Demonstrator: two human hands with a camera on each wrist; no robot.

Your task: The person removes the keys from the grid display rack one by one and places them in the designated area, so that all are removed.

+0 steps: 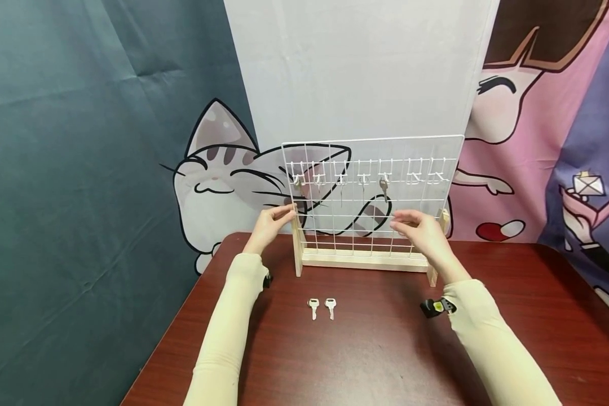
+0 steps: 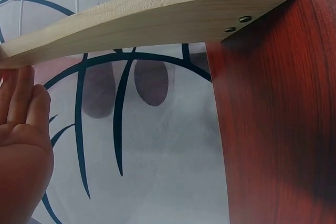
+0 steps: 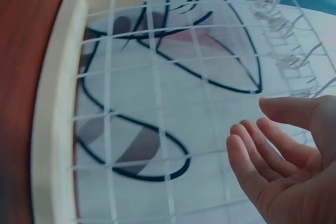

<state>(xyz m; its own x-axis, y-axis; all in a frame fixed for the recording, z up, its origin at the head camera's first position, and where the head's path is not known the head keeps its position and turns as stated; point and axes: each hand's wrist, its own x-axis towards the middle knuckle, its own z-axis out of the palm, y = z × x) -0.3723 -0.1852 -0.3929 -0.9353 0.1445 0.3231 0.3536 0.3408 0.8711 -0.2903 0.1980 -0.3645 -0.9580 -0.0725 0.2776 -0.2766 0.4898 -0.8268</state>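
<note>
A white wire grid rack [image 1: 373, 223] stands on the table in a pale wooden frame. Several keys hang from its hooks, among them a key [image 1: 384, 189] right of the middle. My left hand [image 1: 271, 225] holds the upper end of the left wooden post [image 2: 152, 19] by its fingertips; the thumb is out of sight in the left wrist view. In front of the grid's right half, my right hand [image 1: 420, 230] is empty, fingers loosely bent and thumb apart, as the right wrist view also shows. Two loose keys, one [image 1: 313, 308] left of the other [image 1: 330, 308], lie on the table before the rack.
The reddish-brown table [image 1: 375, 344] reaches back to a printed cloth backdrop [image 1: 365, 67]. At the right of the rack, hooks [image 1: 436, 178] stick out with no key on them. A wooden bar [image 1: 365, 260] runs along the rack's bottom.
</note>
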